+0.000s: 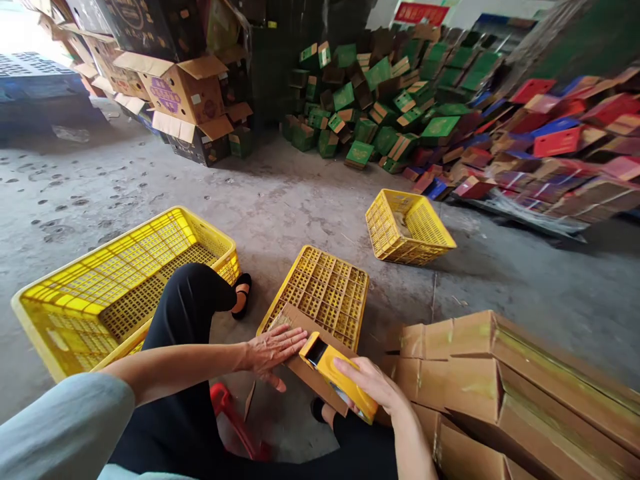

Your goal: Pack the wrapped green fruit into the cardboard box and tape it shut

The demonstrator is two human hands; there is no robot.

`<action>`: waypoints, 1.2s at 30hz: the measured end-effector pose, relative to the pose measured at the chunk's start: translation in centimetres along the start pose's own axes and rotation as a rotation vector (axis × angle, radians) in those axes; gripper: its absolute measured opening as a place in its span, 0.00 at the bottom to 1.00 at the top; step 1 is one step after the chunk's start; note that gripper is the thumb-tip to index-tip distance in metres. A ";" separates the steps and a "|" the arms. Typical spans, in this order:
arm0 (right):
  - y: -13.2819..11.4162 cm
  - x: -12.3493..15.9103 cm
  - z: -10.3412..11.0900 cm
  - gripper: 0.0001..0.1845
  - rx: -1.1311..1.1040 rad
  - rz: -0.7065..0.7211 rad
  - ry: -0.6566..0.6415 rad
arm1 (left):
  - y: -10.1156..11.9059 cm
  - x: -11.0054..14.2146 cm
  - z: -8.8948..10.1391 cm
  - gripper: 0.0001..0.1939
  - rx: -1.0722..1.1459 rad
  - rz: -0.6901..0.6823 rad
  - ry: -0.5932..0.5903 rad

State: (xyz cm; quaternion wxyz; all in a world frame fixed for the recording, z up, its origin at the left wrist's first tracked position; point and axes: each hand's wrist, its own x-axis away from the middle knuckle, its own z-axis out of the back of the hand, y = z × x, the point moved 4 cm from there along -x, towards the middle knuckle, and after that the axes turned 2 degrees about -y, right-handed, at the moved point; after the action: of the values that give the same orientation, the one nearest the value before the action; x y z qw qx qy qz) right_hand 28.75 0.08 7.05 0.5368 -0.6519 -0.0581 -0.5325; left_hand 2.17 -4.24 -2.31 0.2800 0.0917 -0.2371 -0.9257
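Note:
In the head view my right hand [370, 383] grips a yellow tape dispenser [334, 371] with a black front end. It lies over a brown cardboard piece [316, 383], apparently a narrow box or folded carton. My left hand [274, 350] rests flat on the cardboard's far left part, fingers stretched toward the front of the dispenser. Beneath the cardboard's far end sits an upturned yellow plastic crate [325, 287]. My right hand covers part of the dispenser's handle, and whether tape is stuck down cannot be made out.
To the left stands a large yellow crate [165, 257]; a smaller yellow crate [413, 227] with something inside lies ahead. Taped brown cartons [465, 387] are stacked at my right. Green boxes [385, 140] and red boxes [557, 141] pile up behind. A red stool [235, 420] shows below me.

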 end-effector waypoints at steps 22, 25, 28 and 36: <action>1.2 0.5 -0.2 0.28 0.071 -0.001 0.058 | 1.3 -1.4 -0.7 0.67 -0.010 0.016 -0.136; 0.5 0.7 -0.3 0.27 0.085 -0.010 0.060 | 1.4 -1.8 -1.1 0.67 -0.014 0.010 -0.109; 0.2 0.9 -0.2 0.27 0.106 -0.014 0.063 | 1.2 -1.9 -1.3 0.67 -0.014 0.001 -0.093; 0.9 1.3 0.2 0.25 0.118 -0.034 0.047 | 0.8 -1.8 -1.4 0.65 -0.036 0.004 -0.120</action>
State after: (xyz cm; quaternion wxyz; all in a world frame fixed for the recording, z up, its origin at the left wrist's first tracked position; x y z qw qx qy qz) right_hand 30.01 -0.75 7.51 0.5665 -0.6052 -0.0879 -0.5524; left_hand 4.42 -4.34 -3.07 0.2687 0.0305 -0.2368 -0.9332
